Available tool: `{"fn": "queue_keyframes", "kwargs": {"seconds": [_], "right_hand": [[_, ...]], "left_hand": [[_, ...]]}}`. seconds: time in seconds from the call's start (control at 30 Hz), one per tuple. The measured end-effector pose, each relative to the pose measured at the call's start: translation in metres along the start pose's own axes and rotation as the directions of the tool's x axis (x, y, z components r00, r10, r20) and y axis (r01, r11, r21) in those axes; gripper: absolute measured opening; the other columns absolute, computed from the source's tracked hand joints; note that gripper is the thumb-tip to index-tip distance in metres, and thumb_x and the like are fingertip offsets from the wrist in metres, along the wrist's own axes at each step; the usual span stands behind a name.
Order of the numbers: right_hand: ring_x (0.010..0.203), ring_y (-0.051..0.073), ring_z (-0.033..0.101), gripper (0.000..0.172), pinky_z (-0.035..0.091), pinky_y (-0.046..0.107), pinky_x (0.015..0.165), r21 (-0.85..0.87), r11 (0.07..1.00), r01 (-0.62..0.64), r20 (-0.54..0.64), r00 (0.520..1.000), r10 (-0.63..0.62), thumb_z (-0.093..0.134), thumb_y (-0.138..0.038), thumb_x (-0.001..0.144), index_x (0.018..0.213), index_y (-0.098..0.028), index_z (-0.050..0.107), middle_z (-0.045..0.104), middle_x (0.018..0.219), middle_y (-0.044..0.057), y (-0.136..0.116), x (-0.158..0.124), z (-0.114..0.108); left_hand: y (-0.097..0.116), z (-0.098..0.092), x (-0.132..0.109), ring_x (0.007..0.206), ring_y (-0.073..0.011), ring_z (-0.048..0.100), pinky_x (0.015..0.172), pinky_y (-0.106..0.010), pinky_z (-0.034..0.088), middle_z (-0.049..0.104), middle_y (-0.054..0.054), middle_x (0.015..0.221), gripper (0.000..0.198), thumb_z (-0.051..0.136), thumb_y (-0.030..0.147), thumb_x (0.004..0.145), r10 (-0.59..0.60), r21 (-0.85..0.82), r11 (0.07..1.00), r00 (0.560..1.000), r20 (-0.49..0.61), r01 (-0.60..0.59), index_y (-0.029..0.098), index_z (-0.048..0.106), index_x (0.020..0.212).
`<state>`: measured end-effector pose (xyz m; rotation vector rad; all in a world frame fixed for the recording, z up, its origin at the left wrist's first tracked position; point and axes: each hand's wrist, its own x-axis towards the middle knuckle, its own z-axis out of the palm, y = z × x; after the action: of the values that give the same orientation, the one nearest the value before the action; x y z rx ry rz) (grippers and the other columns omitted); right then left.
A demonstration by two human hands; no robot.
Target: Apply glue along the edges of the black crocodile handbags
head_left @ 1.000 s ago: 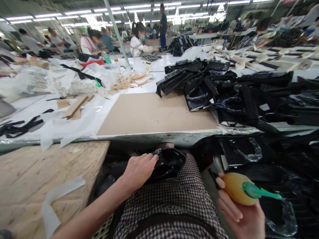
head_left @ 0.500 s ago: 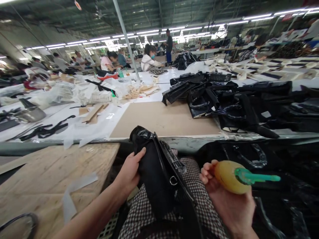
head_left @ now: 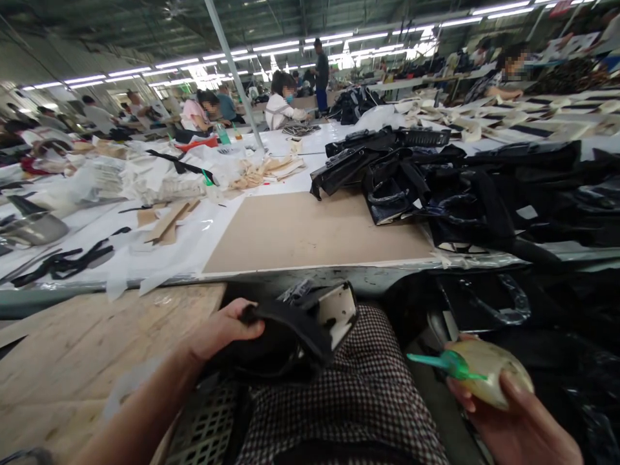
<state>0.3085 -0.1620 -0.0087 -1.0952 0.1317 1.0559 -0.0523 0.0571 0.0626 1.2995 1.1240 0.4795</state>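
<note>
My left hand [head_left: 230, 328] grips the edge of a black bag [head_left: 285, 332] above my lap, thumb on top. The bag is tilted, and a pale patch of its inside or base shows at its right end. Clear plastic wrap clings to its far side. Off to the right, my right hand [head_left: 526, 413] is closed around a yellowish squeeze bottle [head_left: 494, 371]. The bottle's green nozzle [head_left: 440, 363] points left toward the bag, apart from it. Some of the left fingers are hidden under the black material.
A brown board [head_left: 310, 229] lies on the white worktable ahead. Black bags [head_left: 436, 187] are heaped on its right. A wooden board [head_left: 97, 342] is at my left, above a plastic crate [head_left: 203, 420]. A metal bowl [head_left: 36, 229] sits at far left. Several people work farther back.
The bag has been turned and lowered, so its pale part now shows. My right hand has moved right and swung the bottle round, its nozzle now pointing left instead of right.
</note>
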Motion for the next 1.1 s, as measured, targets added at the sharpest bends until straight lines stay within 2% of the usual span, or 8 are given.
{"fn": "queue_keyframes", "kwargs": {"seconds": [0.1, 0.23, 0.37, 0.5, 0.6, 0.77, 0.93, 1.1], "right_hand": [[0.080, 0.032, 0.069, 0.060, 0.063, 0.044, 0.060, -0.115, 0.993, -0.025, -0.008, 1.000, 0.024, 0.076, -0.042, 0.068, 0.126, -0.029, 0.067, 0.070, 0.118, 0.014, 0.004, 0.005, -0.028], [0.089, 0.034, 0.070, 0.066, 0.063, 0.041, 0.067, -0.365, 0.929, 0.063, 0.007, 0.998, -0.064, 0.081, -0.042, 0.068, 0.130, -0.025, 0.063, 0.072, 0.109, 0.013, 0.006, 0.011, -0.040], [0.076, 0.027, 0.066, 0.063, 0.053, 0.027, 0.050, -0.552, 0.804, 0.220, 0.094, 0.975, -0.202, 0.082, -0.046, 0.069, 0.125, -0.023, 0.065, 0.071, 0.094, 0.010, 0.000, 0.025, -0.027], [0.085, 0.029, 0.068, 0.059, 0.058, 0.030, 0.061, -0.738, 0.526, 0.422, 0.267, 0.899, -0.346, 0.084, -0.050, 0.066, 0.117, -0.024, 0.069, 0.071, 0.103, 0.009, -0.013, 0.039, -0.005], [0.083, 0.027, 0.069, 0.055, 0.060, 0.031, 0.068, -0.785, 0.363, 0.502, 0.384, 0.855, -0.349, 0.086, -0.048, 0.065, 0.112, -0.026, 0.070, 0.072, 0.104, 0.007, -0.022, 0.043, 0.013], [0.088, 0.027, 0.069, 0.053, 0.059, 0.034, 0.075, -0.794, 0.251, 0.553, 0.493, 0.828, -0.265, 0.083, -0.050, 0.069, 0.114, -0.027, 0.067, 0.071, 0.107, 0.007, -0.027, 0.050, 0.028], [0.093, 0.028, 0.068, 0.053, 0.056, 0.038, 0.081, -0.779, 0.221, 0.587, 0.551, 0.809, -0.206, 0.080, -0.050, 0.076, 0.120, -0.026, 0.063, 0.069, 0.112, 0.009, -0.024, 0.062, 0.030], [0.097, 0.026, 0.067, 0.054, 0.055, 0.036, 0.087, -0.741, 0.120, 0.661, 0.644, 0.750, -0.150, 0.078, -0.049, 0.079, 0.124, -0.027, 0.059, 0.068, 0.115, 0.008, -0.024, 0.073, 0.032]], "left_hand": [[-0.026, 0.013, 0.004, 0.048, -0.0082, 0.037, 0.046, -0.021, 0.028, 0.046, 0.003, 0.049, 0.038, 0.083, 0.038, 0.063, -0.113, 0.051, 0.994, 0.928, 0.356, 0.101, 0.013, 0.057, 0.052], [-0.055, 0.031, 0.011, 0.049, -0.0071, 0.028, 0.047, -0.023, 0.020, 0.036, 0.005, 0.049, 0.045, 0.079, 0.046, 0.066, -0.140, 0.051, 0.990, 0.810, 0.569, 0.135, 0.013, 0.052, 0.054], [-0.060, 0.030, 0.019, 0.049, -0.0077, 0.028, 0.047, -0.024, 0.020, 0.035, 0.004, 0.049, 0.042, 0.077, 0.046, 0.071, -0.153, 0.065, 0.987, 0.764, 0.627, 0.144, 0.013, 0.055, 0.057], [-0.052, 0.024, 0.027, 0.052, -0.0085, 0.029, 0.049, -0.024, 0.021, 0.038, 0.003, 0.052, 0.041, 0.077, 0.046, 0.071, -0.166, 0.086, 0.986, 0.751, 0.639, 0.145, 0.013, 0.056, 0.058], [-0.047, 0.024, 0.033, 0.053, -0.0087, 0.030, 0.049, -0.024, 0.021, 0.039, 0.003, 0.054, 0.042, 0.076, 0.047, 0.072, -0.185, 0.107, 0.982, 0.735, 0.652, 0.153, 0.013, 0.056, 0.059], [-0.043, 0.028, 0.038, 0.053, -0.0082, 0.029, 0.050, -0.024, 0.021, 0.037, 0.004, 0.054, 0.041, 0.073, 0.045, 0.076, -0.163, 0.097, 0.986, 0.708, 0.687, 0.132, 0.013, 0.055, 0.059], [-0.043, 0.028, 0.041, 0.055, -0.0092, 0.031, 0.052, -0.025, 0.022, 0.039, 0.004, 0.055, 0.037, 0.073, 0.044, 0.076, -0.154, 0.088, 0.988, 0.703, 0.694, 0.130, 0.013, 0.057, 0.062], [-0.044, 0.030, 0.041, 0.055, -0.0092, 0.031, 0.052, -0.024, 0.023, 0.039, 0.004, 0.055, 0.036, 0.074, 0.043, 0.075, -0.166, 0.106, 0.986, 0.687, 0.707, 0.129, 0.013, 0.058, 0.063]]}}
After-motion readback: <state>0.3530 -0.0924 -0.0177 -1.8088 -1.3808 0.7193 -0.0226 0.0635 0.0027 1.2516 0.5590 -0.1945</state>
